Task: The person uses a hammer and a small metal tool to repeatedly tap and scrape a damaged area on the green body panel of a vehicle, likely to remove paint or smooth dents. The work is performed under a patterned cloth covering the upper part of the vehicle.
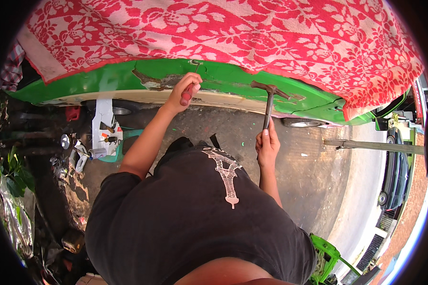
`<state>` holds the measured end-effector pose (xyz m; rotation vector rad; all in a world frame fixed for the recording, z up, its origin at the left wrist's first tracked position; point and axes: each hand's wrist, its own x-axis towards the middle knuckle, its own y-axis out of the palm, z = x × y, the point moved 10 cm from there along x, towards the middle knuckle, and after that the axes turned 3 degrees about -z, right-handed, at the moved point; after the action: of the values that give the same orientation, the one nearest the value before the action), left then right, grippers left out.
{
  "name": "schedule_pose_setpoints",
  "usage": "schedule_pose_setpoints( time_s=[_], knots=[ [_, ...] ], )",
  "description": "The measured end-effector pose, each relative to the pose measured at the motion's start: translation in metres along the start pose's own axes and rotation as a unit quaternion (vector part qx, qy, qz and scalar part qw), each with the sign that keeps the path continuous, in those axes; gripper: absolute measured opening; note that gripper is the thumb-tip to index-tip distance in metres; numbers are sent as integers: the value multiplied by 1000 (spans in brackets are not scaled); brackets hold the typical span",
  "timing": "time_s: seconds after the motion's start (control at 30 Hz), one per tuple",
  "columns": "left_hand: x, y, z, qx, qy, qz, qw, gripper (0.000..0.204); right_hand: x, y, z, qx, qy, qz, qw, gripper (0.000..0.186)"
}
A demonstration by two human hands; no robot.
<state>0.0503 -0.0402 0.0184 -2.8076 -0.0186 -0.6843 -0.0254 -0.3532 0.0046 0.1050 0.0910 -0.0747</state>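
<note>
My left hand (pixel 177 97) is closed round the red handle of a screwdriver (pixel 187 96). Its thin shaft points away from me, toward a small opening in the green car body (pixel 223 76); whether the tip touches the metal I cannot tell. In my right hand (pixel 267 148) is a hammer (pixel 269 107), gripped low on its handle, with the head raised near the panel. Left of the screwdriver, the paint is broken away in a rough brown patch (pixel 152 81). A red and white floral cloth (pixel 233 31) covers the upper part of the car.
To my left, a green stool (pixel 113 157) bears a white sheet and some tools. A red container (pixel 72 113) stands near a wheel, with leafy plants (pixel 16 178) at the far left. On the right are a long beam (pixel 373 146), a parked dark car (pixel 397 171) and a green metal part (pixel 322 256).
</note>
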Motion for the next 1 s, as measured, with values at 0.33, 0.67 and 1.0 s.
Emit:
schedule_pose_setpoints(
  time_s=[0.33,0.67,1.0],
  knots=[
    [7,-10,2,-43,37,18,998,11,-17,16,2,4,3,-28,1000,46],
    [11,-15,6,-43,36,58,997,11,-34,38,8,4,2,-67,998,47],
    [18,-15,3,-5,14,70,997,13,-56,64,9,-15,-4,-82,997,48]
  ],
)
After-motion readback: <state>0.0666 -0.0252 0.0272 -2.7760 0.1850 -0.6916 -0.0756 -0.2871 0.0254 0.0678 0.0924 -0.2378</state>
